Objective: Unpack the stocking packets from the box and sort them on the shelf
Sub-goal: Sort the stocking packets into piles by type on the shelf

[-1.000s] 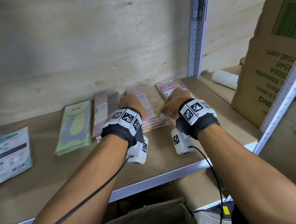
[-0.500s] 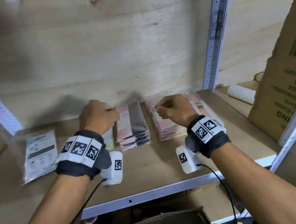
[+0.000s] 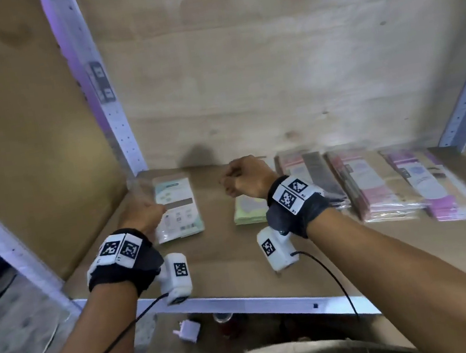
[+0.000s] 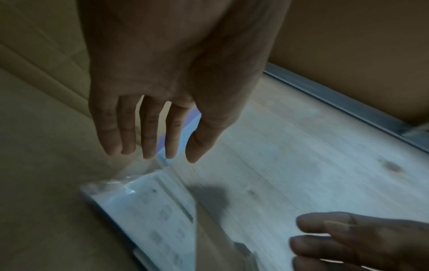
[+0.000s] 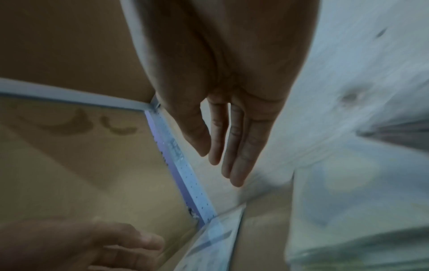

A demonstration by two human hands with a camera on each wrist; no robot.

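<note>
Plywood-backed shelf [image 3: 227, 270], packet [image 3: 177, 207] print unreadable, left hand [image 3: 144, 216] empty

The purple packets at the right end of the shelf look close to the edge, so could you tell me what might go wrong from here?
1. The purple packets lie nearest the shelf's front edge; a passing forearm might sweep them off.
2. The pink stack leans unevenly and could slide.

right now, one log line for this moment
stage: sorting on shelf | left hand: open, over teal packet | right hand: open, above green packet
</note>
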